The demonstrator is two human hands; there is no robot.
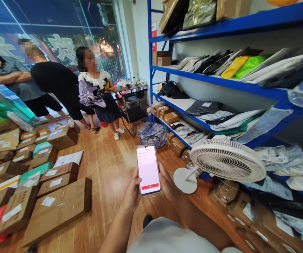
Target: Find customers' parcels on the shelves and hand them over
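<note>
A smartphone (148, 170) is held upright in front of me, between both hands. Its lit screen shows a few lines of small text near the top and a red bar at the bottom; the text is too small to read. My left hand (133, 189) grips the phone's left edge, its thumb at the lower left of the screen. On the other side, my right hand (166, 181) closes around the right edge. The fingers behind the phone are hidden.
Labelled cardboard boxes (59, 207) and parcels cover the floor at left. A white fan (227, 160) stands at right before blue shelves (220, 79) of packages. Three people stand by the window, one (96, 88) near a small table (130, 88). A wrapped bundle (153, 134) lies ahead.
</note>
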